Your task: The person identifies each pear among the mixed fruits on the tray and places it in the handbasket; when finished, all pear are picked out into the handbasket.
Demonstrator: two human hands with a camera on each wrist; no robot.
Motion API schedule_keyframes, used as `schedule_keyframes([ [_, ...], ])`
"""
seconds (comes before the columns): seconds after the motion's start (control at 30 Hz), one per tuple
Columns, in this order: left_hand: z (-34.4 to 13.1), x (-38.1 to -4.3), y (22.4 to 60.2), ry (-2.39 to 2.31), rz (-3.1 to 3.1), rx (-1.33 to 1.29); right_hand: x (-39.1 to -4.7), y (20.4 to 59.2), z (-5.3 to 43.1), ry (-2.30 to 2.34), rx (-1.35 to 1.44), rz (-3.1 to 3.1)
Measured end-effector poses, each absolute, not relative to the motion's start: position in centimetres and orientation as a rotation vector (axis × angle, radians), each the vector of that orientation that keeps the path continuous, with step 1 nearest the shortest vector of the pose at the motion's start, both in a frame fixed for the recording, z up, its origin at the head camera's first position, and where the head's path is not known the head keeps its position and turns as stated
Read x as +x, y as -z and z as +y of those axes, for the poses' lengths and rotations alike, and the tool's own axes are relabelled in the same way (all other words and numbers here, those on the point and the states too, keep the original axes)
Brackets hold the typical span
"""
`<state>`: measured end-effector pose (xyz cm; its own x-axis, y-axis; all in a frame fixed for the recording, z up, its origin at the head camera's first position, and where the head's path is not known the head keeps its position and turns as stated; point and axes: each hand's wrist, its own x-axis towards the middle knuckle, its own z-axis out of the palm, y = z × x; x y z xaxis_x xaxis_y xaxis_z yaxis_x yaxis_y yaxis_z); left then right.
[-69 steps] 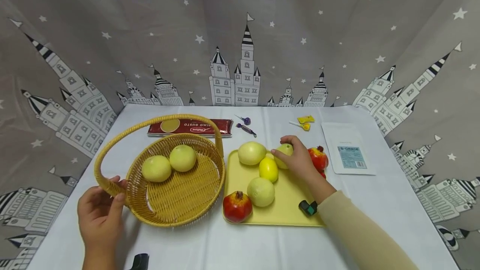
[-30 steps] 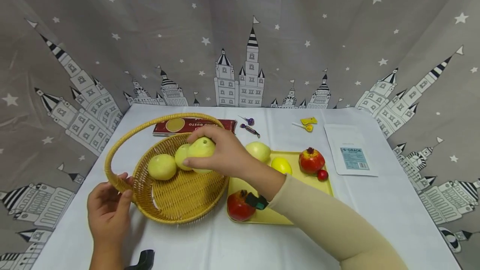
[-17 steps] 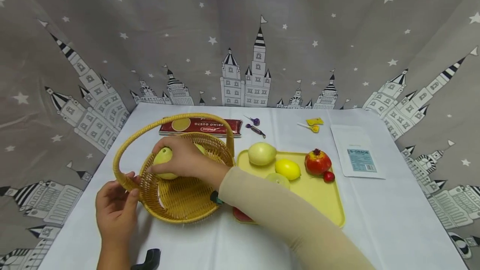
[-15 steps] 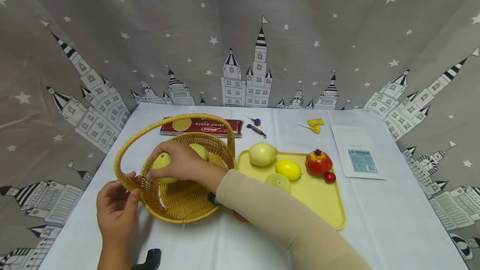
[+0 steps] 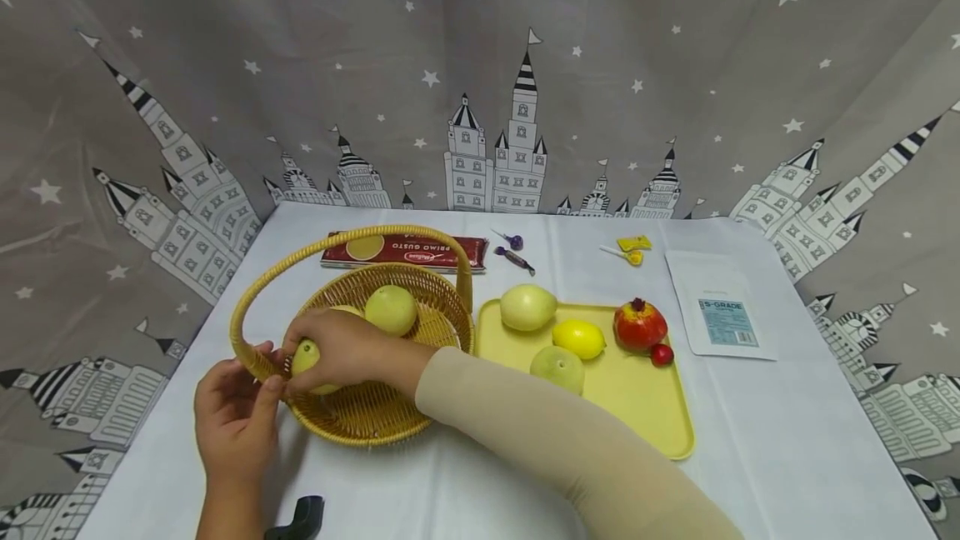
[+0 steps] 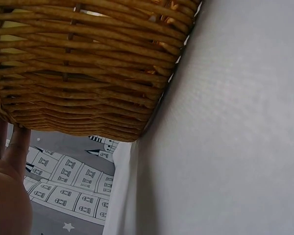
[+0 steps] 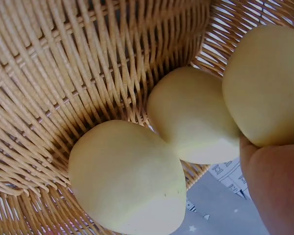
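Note:
My left hand (image 5: 236, 422) holds the yellow wicker basket (image 5: 360, 427) at the foot of its handle, on the left side. Its fingers touch the rim in the left wrist view. Inside the basket, at the left wall, my right hand (image 5: 345, 348) grips a pale yellow-green round fruit (image 5: 306, 357). Another such fruit (image 5: 391, 310) lies toward the back of the basket. A third is mostly hidden behind my right hand; in the right wrist view two fruits (image 7: 127, 176) rest against the weave beside the gripped fruit (image 7: 269, 85).
Right of the basket lies a yellow tray (image 5: 637, 415) with a pale oval fruit (image 5: 528, 307), a lemon (image 5: 579, 339), a pale round fruit (image 5: 557, 369), a pomegranate (image 5: 640, 325) and a small red fruit (image 5: 662, 355). Behind are a red packet (image 5: 420, 252), candies (image 5: 514, 259) and a white pouch (image 5: 720, 307).
My right hand has taken a pale round fruit from the tray and carried it left into the basket, then lower toward its left wall. My left hand has kept its hold on the basket.

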<state>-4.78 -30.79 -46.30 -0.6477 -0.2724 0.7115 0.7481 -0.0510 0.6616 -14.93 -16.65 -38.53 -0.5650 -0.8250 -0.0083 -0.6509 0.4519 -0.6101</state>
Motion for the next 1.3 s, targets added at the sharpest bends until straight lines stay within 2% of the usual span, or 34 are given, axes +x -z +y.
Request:
schedule_keyframes([
  [0.43,-30.8,-4.8,46.1,1.77,-1.526,-0.53,-15.1,39.6,-16.8,0.788,-1.305,2.333],
  [0.77,-30.9,-4.7,46.1,1.715,-1.583,-0.496,-16.4,36.5,-14.0,1.11,-1.163,2.124],
  [1.03,-30.8,-4.7,46.0,1.717,-1.593,-0.468,-17.0,34.1,-6.9,1.31,-1.196,2.032],
  [1.3,-30.6,-4.9,46.1,1.797,-1.504,-0.481,-18.2,35.1,3.8,1.561,-1.071,2.118],
])
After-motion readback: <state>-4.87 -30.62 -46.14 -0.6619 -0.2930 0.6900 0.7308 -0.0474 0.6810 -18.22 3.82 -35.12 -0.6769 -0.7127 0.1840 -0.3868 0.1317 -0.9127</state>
